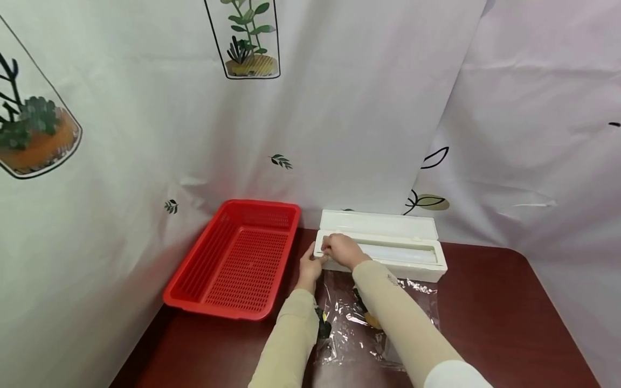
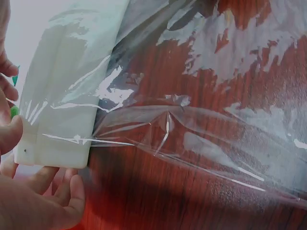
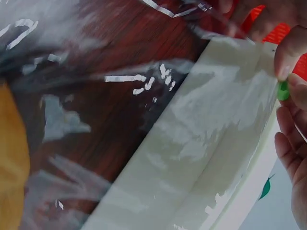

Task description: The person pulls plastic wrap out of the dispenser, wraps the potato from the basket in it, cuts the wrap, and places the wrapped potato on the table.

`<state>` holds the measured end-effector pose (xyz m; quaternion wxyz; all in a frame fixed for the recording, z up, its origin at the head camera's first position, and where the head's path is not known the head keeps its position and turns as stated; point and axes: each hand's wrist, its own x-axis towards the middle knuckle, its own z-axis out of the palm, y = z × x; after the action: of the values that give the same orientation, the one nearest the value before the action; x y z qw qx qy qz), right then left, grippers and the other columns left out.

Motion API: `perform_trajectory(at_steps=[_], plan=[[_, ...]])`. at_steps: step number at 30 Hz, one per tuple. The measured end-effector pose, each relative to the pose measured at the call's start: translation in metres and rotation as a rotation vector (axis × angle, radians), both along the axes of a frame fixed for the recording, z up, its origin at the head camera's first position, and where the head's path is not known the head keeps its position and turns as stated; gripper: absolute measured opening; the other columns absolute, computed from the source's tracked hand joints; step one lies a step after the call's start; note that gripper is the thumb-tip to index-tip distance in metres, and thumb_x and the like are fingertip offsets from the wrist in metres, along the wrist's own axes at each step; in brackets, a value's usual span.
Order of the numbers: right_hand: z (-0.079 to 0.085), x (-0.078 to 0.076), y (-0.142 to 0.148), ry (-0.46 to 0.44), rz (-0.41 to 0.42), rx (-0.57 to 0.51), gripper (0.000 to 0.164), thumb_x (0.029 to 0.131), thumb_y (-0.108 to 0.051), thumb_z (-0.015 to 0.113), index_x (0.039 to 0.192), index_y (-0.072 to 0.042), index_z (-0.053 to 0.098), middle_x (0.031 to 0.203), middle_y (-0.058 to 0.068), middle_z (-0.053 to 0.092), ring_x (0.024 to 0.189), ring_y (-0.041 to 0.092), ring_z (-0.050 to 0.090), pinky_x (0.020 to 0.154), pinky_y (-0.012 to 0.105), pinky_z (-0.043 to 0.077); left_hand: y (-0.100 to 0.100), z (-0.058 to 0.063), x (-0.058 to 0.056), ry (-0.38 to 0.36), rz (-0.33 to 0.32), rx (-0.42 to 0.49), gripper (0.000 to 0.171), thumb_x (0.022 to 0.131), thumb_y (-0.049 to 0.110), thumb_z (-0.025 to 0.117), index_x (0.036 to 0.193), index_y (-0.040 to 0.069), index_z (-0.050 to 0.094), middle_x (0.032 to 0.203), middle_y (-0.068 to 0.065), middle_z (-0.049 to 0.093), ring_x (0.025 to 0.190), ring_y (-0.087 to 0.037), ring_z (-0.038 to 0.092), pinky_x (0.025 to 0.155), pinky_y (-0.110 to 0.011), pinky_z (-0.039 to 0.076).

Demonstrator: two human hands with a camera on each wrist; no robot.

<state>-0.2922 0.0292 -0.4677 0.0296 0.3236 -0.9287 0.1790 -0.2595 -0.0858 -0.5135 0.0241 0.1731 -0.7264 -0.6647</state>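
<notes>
A white cling film dispenser (image 1: 388,269) stands at the back of the table with its lid (image 1: 378,223) raised. Inside lies a pale roll (image 1: 398,253). Clear film (image 1: 349,334) runs over its front wall and spreads across the table toward me. My left hand (image 1: 310,268) grips the dispenser's left end, some fingers (image 2: 72,201) low at its end. Over that same end, my right hand (image 1: 342,249) pinches a small green slider (image 3: 283,91) at the edge of the film. The left thumb (image 3: 290,52) sits right at the slider.
A red plastic basket (image 1: 286,258) with a slotted bottom stands left of the dispenser. Behind the dark red table (image 1: 504,312) hangs a white patterned curtain (image 1: 359,108). A yellow-orange thing (image 3: 12,158) shows near the right forearm.
</notes>
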Motion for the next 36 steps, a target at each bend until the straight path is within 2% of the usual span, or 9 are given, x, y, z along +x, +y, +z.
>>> perform_trajectory(at_steps=[1,6,9,15,20,24,30,33,36], plan=[[0.0,0.0,0.002,0.013,0.005,0.022,0.007,0.085,-0.012,0.066,0.09,-0.009,0.07,0.087,0.003,0.064,0.083,0.018,0.06,0.076,0.031,0.049,0.002,0.004,0.002,-0.004,0.007,0.001,0.061,0.082,-0.002,0.065,0.138,0.004,0.042,0.136,-0.024,0.041,0.115,-0.03,0.047,0.093,-0.035,0.041],[0.005,0.003,0.02,0.086,0.029,0.115,0.008,0.086,-0.012,0.065,0.089,-0.009,0.072,0.087,0.003,0.064,0.083,0.02,0.059,0.077,0.034,0.048,0.004,0.005,0.002,-0.007,0.036,0.011,0.059,0.082,-0.002,0.064,0.137,0.004,0.043,0.138,-0.024,0.04,0.121,-0.032,0.041,0.097,-0.038,0.038],[0.007,0.008,0.043,0.126,0.032,0.134,0.008,0.086,-0.01,0.064,0.084,-0.009,0.071,0.083,0.002,0.064,0.08,0.021,0.059,0.075,0.034,0.048,0.006,0.004,0.0,-0.012,0.048,0.038,0.06,0.082,-0.004,0.063,0.137,0.005,0.043,0.139,-0.022,0.039,0.126,-0.032,0.037,0.101,-0.04,0.034],[0.003,0.018,0.11,0.213,0.03,0.135,0.005,0.083,-0.007,0.066,0.081,-0.01,0.07,0.08,0.003,0.063,0.076,0.022,0.057,0.072,0.036,0.047,0.004,0.006,-0.001,-0.048,0.045,0.054,0.061,0.083,-0.003,0.061,0.139,0.008,0.041,0.142,-0.019,0.036,0.131,-0.032,0.029,0.105,-0.043,0.028],[-0.005,0.027,0.172,0.235,-0.05,0.17,0.004,0.082,-0.008,0.067,0.084,-0.009,0.069,0.082,0.004,0.061,0.077,0.025,0.056,0.071,0.039,0.046,0.004,0.007,-0.001,-0.059,0.03,0.055,0.061,0.084,-0.001,0.062,0.14,0.009,0.04,0.144,-0.018,0.034,0.133,-0.033,0.026,0.106,-0.045,0.025],[-0.007,0.035,0.218,0.26,-0.082,0.2,0.006,0.082,-0.006,0.066,0.087,-0.007,0.069,0.083,0.006,0.06,0.077,0.026,0.054,0.071,0.04,0.046,0.007,0.005,-0.004,-0.058,0.027,0.047,0.061,0.085,0.0,0.062,0.14,0.01,0.04,0.144,-0.018,0.033,0.133,-0.033,0.025,0.106,-0.044,0.025],[-0.01,0.042,0.254,0.343,-0.128,0.215,0.008,0.077,-0.003,0.066,0.081,-0.009,0.067,0.076,0.003,0.056,0.073,0.025,0.048,0.065,0.039,0.041,0.006,0.004,-0.005,-0.051,0.03,0.04,0.06,0.084,-0.001,0.062,0.14,0.008,0.041,0.143,-0.018,0.034,0.133,-0.032,0.026,0.106,-0.043,0.025],[-0.012,0.046,0.258,0.321,-0.163,0.194,0.01,0.077,-0.002,0.067,0.084,-0.009,0.068,0.078,0.004,0.057,0.076,0.027,0.049,0.066,0.041,0.041,0.006,0.006,-0.004,-0.054,0.033,0.039,0.06,0.084,-0.001,0.062,0.139,0.008,0.041,0.143,-0.018,0.034,0.133,-0.031,0.026,0.106,-0.043,0.025],[-0.013,0.05,0.257,0.205,-0.232,0.123,0.01,0.08,-0.005,0.065,0.089,-0.008,0.069,0.086,0.007,0.059,0.084,0.03,0.05,0.073,0.045,0.041,0.005,0.008,-0.004,-0.049,0.02,0.004,0.061,0.083,-0.002,0.063,0.139,0.007,0.041,0.143,-0.019,0.034,0.132,-0.032,0.027,0.106,-0.044,0.026]])
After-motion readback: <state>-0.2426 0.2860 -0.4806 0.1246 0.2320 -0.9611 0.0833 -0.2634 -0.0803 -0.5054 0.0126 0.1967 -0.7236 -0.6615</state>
